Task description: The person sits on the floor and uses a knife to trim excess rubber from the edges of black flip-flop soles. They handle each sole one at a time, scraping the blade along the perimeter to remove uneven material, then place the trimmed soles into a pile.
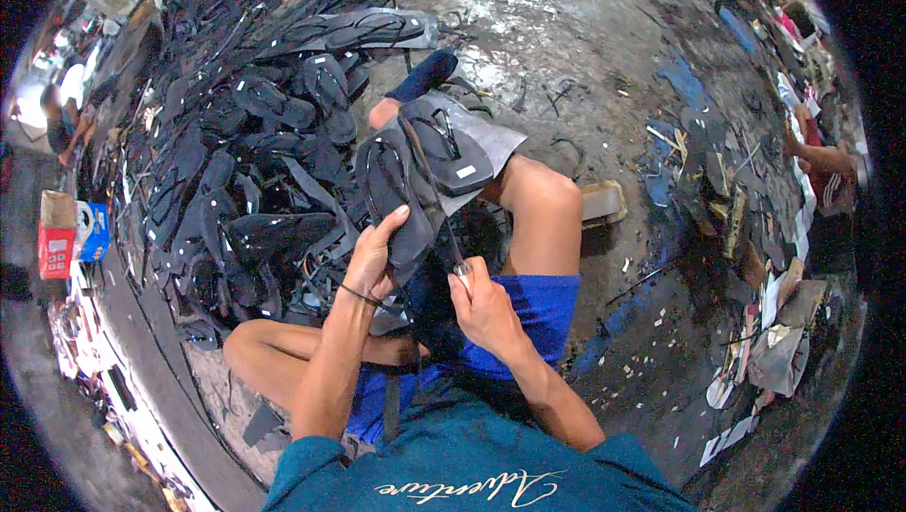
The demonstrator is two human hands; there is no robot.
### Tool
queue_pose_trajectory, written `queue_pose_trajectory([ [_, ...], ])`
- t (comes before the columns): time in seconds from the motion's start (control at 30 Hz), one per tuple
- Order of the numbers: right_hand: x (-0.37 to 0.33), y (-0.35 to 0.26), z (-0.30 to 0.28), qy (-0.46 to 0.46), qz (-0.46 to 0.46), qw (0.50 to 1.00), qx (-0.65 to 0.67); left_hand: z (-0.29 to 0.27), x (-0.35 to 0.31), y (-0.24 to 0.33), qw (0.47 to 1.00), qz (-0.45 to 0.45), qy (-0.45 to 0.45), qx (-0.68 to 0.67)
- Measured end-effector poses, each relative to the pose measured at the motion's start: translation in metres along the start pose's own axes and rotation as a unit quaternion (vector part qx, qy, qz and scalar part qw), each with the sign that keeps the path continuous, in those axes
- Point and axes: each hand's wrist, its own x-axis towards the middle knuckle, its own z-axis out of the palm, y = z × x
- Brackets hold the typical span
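Note:
A black flip-flop (392,193) is gripped near its heel end by my left hand (374,262), the thumb lying on top of the sole. My right hand (489,306) is closed around the light handle of a knife (461,265). The narrow dark blade points away from me, close beside the right edge of that flip-flop; whether it touches cannot be made out. Just beyond and to the right, a second flip-flop (442,146) with a white label rests with a grey sheet (495,142) over my leg. A thin dark strip curves between the two flip-flops.
A large heap of black flip-flops (255,163) spreads to my left and ahead. Scraps and cut pieces (727,191) litter the floor on the right. A pale block (602,202) lies beside my right knee. Red and blue boxes (71,236) stand far left. Other people sit at both sides.

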Motion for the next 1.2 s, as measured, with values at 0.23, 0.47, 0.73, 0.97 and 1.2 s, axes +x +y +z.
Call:
queue_pose_trajectory([
  [0.23, 0.043, -0.001, 0.010, 0.019, 0.014, 0.998, -0.050, 0.002, -0.001, -0.016, 1.000, 0.007, -0.001, -0.025],
  [0.47, 0.076, 0.030, 0.025, 0.002, 0.007, 0.986, -0.166, 0.002, -0.001, -0.020, 0.997, -0.012, -0.029, -0.077],
  [0.73, 0.141, 0.066, 0.056, 0.094, -0.064, 0.993, -0.044, 0.008, -0.005, -0.021, 0.994, -0.019, -0.023, -0.104],
  [0.97, 0.206, 0.081, 0.065, 0.121, -0.017, 0.992, -0.022, -0.002, -0.015, -0.013, 0.994, -0.023, 0.003, -0.104],
  [1.2, 0.249, 0.067, 0.114, 0.070, -0.017, 0.995, 0.075, -0.016, -0.084, -0.017, 0.996, 0.049, 0.035, -0.059],
])
